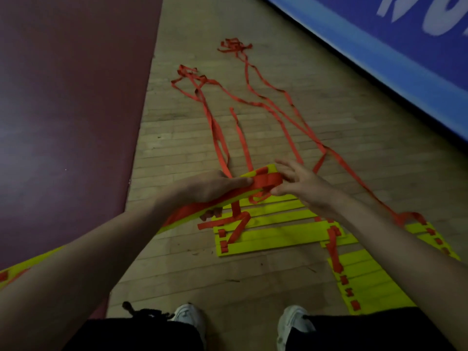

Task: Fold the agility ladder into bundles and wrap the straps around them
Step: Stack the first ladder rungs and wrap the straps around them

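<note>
My left hand (212,186) grips a stacked bundle of yellow ladder rungs (177,219), held tilted above the floor. Red strap (268,179) is wound round the bundle's far end. My right hand (298,181) is at that end, thumb and fingers pinching the red strap while the other fingers spread. Below the hands, a flat group of yellow rungs (273,234) lies on the wooden floor. Long loose red straps (291,127) trail away across the floor to two tangles (234,45).
More yellow rungs (367,279) lie at the right, and one piece at the lower left (27,264). A maroon mat (65,110) covers the left side. A blue banner (392,46) runs along the upper right. My white shoes (293,323) stand at the bottom.
</note>
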Action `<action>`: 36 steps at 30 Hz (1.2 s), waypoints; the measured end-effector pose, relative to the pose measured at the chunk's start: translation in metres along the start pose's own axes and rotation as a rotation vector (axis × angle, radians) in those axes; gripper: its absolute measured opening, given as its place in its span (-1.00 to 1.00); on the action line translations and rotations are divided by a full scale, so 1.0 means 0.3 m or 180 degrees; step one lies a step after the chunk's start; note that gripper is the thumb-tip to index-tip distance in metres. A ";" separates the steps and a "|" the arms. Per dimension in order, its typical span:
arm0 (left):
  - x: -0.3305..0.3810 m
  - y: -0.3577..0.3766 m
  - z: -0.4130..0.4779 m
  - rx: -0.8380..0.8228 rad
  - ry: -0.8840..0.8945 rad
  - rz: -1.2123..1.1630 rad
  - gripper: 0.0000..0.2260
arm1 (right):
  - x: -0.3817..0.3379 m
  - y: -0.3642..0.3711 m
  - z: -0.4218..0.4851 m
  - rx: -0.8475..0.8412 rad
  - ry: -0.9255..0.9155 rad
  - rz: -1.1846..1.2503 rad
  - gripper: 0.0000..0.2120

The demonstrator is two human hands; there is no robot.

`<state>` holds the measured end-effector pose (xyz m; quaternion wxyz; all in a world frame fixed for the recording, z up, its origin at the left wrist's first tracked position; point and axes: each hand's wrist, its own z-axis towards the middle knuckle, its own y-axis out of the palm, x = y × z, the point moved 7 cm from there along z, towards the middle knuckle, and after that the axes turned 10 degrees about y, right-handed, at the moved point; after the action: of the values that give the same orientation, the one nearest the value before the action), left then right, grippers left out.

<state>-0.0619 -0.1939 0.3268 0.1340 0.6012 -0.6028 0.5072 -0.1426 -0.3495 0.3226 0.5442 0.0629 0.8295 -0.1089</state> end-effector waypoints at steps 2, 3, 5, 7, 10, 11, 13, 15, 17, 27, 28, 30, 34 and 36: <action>0.024 -0.007 -0.013 -0.0013 0.0040 -0.0005 -0.39 | 0.003 0.032 -0.001 -0.0376 -0.0082 0.0186 -0.46; 0.032 -0.013 -0.017 0.0005 0.0039 -0.0031 -0.39 | 0.004 0.042 -0.001 -0.0462 -0.0120 0.0237 -0.54; 0.033 -0.025 -0.024 0.0059 -0.0028 -0.0122 -0.41 | -0.004 0.044 0.001 -0.0488 -0.0197 0.0326 -0.69; 0.029 -0.028 -0.028 0.0071 -0.0105 -0.0196 -0.43 | -0.008 0.038 0.004 -0.0522 -0.0218 0.0349 -0.76; 0.039 -0.013 -0.022 0.0118 -0.0161 -0.0128 -0.42 | -0.018 0.011 -0.013 -0.0417 -0.0220 0.0123 -0.76; 0.047 -0.008 -0.018 0.0156 -0.0154 -0.0070 -0.41 | -0.021 0.001 -0.023 -0.0402 -0.0190 0.0049 -0.72; 0.072 -0.001 -0.011 0.0238 -0.0110 0.0058 -0.38 | -0.027 -0.028 -0.040 -0.0406 -0.0117 -0.0014 -0.62; 0.098 0.007 -0.006 0.0293 -0.0062 0.0135 -0.35 | -0.040 -0.064 -0.059 -0.0388 -0.0114 -0.0146 -0.64; 0.122 0.019 -0.009 0.0323 -0.0045 0.0211 -0.34 | -0.049 -0.099 -0.074 -0.0380 -0.0130 -0.0319 -0.80; 0.139 0.042 -0.031 0.0243 0.0563 0.0226 -0.37 | -0.058 -0.161 -0.045 0.0103 -0.0371 0.0695 -0.88; 0.145 0.038 -0.032 0.0236 0.0692 0.0107 -0.44 | -0.064 -0.140 -0.042 0.0138 -0.0395 0.0912 -0.85; 0.156 0.025 -0.043 0.0256 0.0910 -0.0108 -0.60 | -0.086 -0.091 -0.034 0.0149 -0.0499 0.1287 -0.77; 0.168 -0.006 -0.087 0.0295 0.1195 -0.0298 -0.76 | -0.127 0.003 -0.034 0.0244 -0.0749 0.1315 -0.82; 0.176 -0.027 -0.108 0.0381 0.1320 -0.0251 -0.77 | -0.124 0.030 -0.036 0.0567 -0.0772 0.1058 -0.78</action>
<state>-0.0822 -0.1981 0.3857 0.2389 0.5141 -0.5072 0.6492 -0.1353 -0.3375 0.3597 0.6427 0.2330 0.7233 -0.0973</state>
